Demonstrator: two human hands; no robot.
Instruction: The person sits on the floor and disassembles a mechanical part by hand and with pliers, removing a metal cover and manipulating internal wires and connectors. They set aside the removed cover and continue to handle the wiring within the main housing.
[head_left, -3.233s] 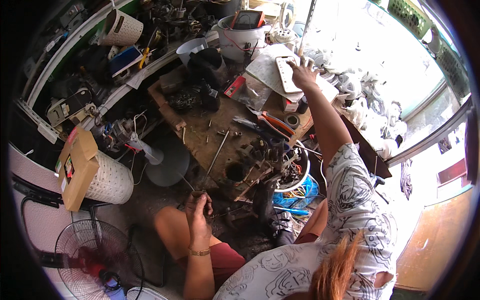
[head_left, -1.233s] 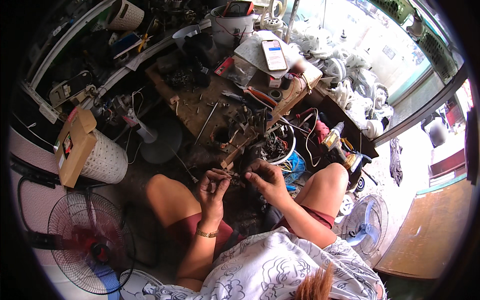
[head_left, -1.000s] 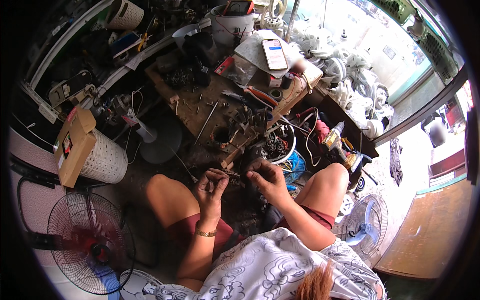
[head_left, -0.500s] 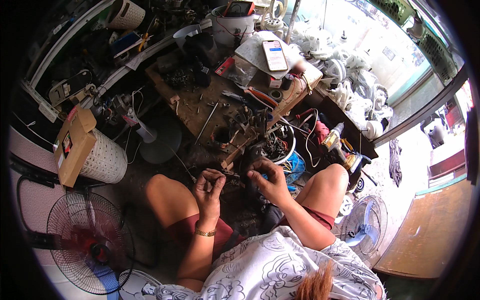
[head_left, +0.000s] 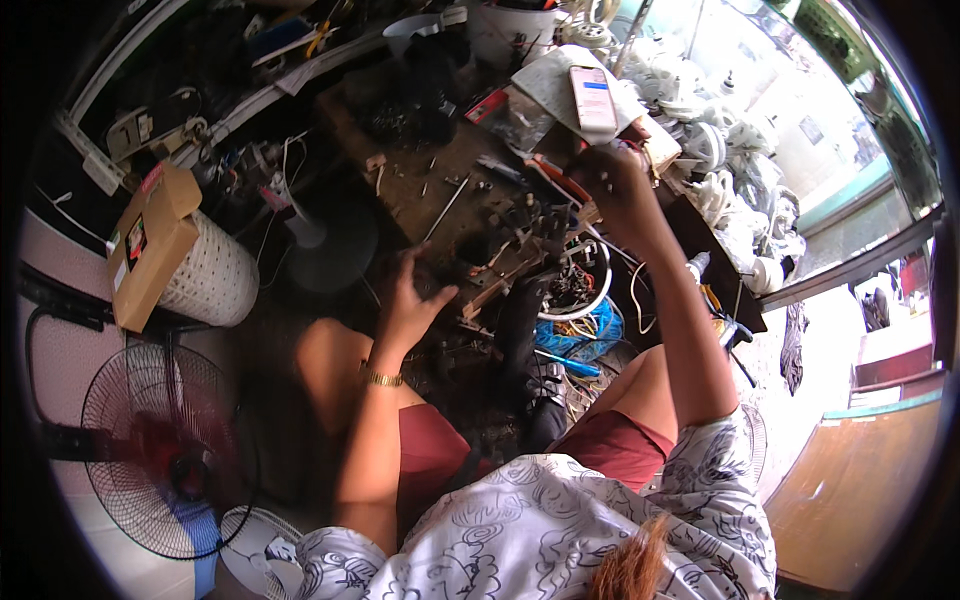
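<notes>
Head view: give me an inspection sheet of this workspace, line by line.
Surface: wooden workbench, strewn with small parts.
Things: orange-handled pliers and a metal rod on the bench; lit phone on a pale sheet.
Clutter: white bucket filled with dark scraps; cardboard box tilted against a woven basket.
Hands: left hand open, apparently holding nothing; right hand near the pliers, grip unclear.
Cables: blue tangle beside the bucket, material unclear.
Surroundings: fan at left; white plastic parts heaped at right.

On the worktop [head_left: 402, 208], a phone [head_left: 593, 100] lies on a flat sheet [head_left: 543, 78]. Pliers [head_left: 562, 180] are before it, and a rod [head_left: 447, 208] is left of them. A bucket [head_left: 608, 272] is at the near right. At far left, a box [head_left: 160, 245] and a basket [head_left: 215, 275] stand behind a fan [head_left: 165, 450].
</notes>
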